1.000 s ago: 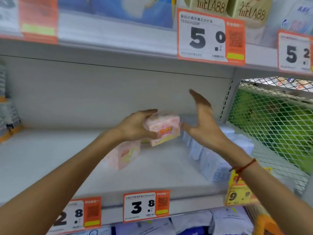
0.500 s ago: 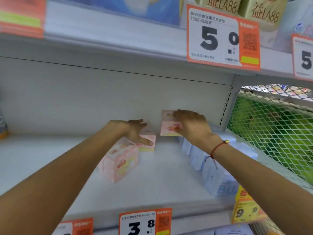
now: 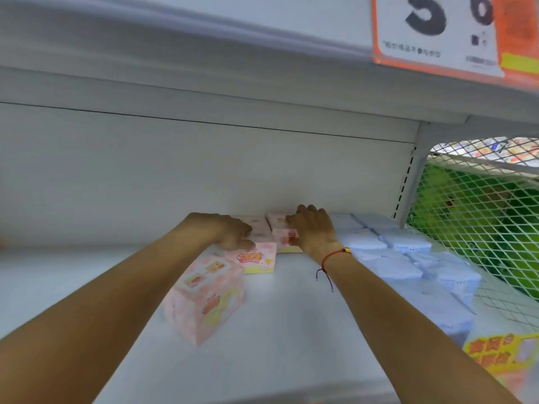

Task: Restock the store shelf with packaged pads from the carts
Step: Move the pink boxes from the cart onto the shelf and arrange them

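Note:
Three pink pad packs sit on the white shelf (image 3: 291,330). My left hand (image 3: 233,233) rests on top of one pink pack (image 3: 256,258) near the back wall, fingers curled over its top edge. My right hand (image 3: 312,228) lies over a second pink pack (image 3: 281,233) right beside it, thumb at the pack's front face. A third, larger pink pack (image 3: 204,301) stands alone nearer the shelf front, under my left forearm. Whether the fingers grip or only press is unclear.
Rows of pale blue pad packs (image 3: 408,263) fill the shelf's right side up to a white wire mesh panel (image 3: 481,223). An orange price tag (image 3: 455,33) hangs from the shelf above. A yellow-orange tag (image 3: 501,360) sits at the front right edge.
Both hands have pushed deeper toward the back wall. The right hand's pink pack has come down to stand beside the left hand's pack. The camera has moved closer to the shelf.

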The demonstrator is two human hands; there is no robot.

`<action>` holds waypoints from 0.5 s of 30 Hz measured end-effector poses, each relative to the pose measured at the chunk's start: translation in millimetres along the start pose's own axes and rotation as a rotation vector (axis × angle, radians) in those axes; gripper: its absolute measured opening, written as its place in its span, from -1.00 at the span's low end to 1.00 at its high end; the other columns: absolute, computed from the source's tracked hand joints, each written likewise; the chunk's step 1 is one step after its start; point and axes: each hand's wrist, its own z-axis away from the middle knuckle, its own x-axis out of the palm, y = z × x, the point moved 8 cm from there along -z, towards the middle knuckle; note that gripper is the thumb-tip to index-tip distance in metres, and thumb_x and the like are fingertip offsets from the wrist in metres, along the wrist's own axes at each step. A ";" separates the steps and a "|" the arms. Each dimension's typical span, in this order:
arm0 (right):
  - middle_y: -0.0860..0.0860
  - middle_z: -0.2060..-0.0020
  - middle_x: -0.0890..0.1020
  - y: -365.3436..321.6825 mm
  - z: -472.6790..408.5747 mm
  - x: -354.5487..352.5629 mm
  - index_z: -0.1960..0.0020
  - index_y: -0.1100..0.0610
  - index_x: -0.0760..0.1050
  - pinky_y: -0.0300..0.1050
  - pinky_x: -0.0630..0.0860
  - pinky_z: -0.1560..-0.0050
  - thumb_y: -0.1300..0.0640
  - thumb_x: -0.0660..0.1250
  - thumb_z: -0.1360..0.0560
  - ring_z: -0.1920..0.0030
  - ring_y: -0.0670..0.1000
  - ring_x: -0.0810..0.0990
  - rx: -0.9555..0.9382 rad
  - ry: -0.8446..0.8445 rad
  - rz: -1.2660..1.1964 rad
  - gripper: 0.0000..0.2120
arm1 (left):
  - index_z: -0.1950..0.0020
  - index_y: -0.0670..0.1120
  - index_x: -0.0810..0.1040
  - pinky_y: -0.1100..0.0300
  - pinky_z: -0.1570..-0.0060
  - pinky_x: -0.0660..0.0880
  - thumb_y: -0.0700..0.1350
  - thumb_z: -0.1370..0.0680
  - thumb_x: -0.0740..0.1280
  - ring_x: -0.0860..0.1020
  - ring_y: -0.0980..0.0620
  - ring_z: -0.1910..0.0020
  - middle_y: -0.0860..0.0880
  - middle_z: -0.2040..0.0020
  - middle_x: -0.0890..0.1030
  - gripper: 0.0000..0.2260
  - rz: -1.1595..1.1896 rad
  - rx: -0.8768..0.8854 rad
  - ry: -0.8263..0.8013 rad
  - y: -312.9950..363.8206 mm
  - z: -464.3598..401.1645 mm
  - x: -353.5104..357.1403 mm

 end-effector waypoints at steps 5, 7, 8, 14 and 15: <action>0.04 -0.15 0.53 2.9 3.5 3.7 -0.30 -0.03 0.38 -0.08 0.37 -0.09 -0.02 0.34 -0.49 -0.17 0.11 0.45 0.017 0.052 -0.148 -0.60 | -0.50 -0.08 0.21 0.11 -0.34 0.23 0.18 -0.63 0.04 0.28 -0.08 -0.43 -0.04 -0.49 0.28 -0.48 0.011 0.001 0.014 -2.0 -2.0 -1.7; 0.04 -0.11 0.55 2.2 5.6 2.8 -0.27 -0.02 0.38 -0.09 0.36 -0.05 -0.01 0.35 -0.49 -0.15 0.11 0.47 0.022 0.081 -0.160 -0.63 | -0.51 -0.04 0.18 0.10 -0.34 0.25 0.20 -0.61 0.05 0.28 -0.08 -0.44 -0.02 -0.49 0.27 -0.46 0.018 -0.011 0.021 -4.2 -3.6 -0.8; 0.04 -0.10 0.55 1.5 6.2 3.0 -0.27 -0.02 0.38 -0.11 0.36 -0.02 0.00 0.35 -0.49 -0.15 0.11 0.46 0.030 0.090 -0.168 -0.63 | -0.53 -0.02 0.15 0.11 -0.34 0.25 0.21 -0.61 0.06 0.28 -0.08 -0.44 -0.02 -0.49 0.27 -0.45 0.023 -0.019 0.021 -5.1 -4.0 -0.6; 0.05 -0.11 0.52 -1.2 3.3 5.3 -0.30 -0.01 0.34 -0.11 0.35 0.10 0.04 0.35 -0.50 -0.16 0.09 0.44 0.037 0.067 -0.141 -0.61 | -0.53 0.02 0.14 0.07 -0.32 0.31 0.21 -0.59 0.12 0.31 -0.08 -0.40 0.00 -0.46 0.31 -0.45 0.076 -0.026 0.053 -5.4 -8.0 -1.9; 0.05 -0.11 0.51 -1.6 2.4 6.8 -0.30 0.00 0.34 -0.10 0.37 0.11 0.05 0.34 -0.50 -0.17 0.09 0.44 0.041 0.052 -0.142 -0.60 | -0.52 0.02 0.15 0.03 -0.34 0.30 0.21 -0.58 0.13 0.29 -0.08 -0.41 0.00 -0.46 0.29 -0.44 0.094 -0.027 0.060 -6.0 -10.2 -0.6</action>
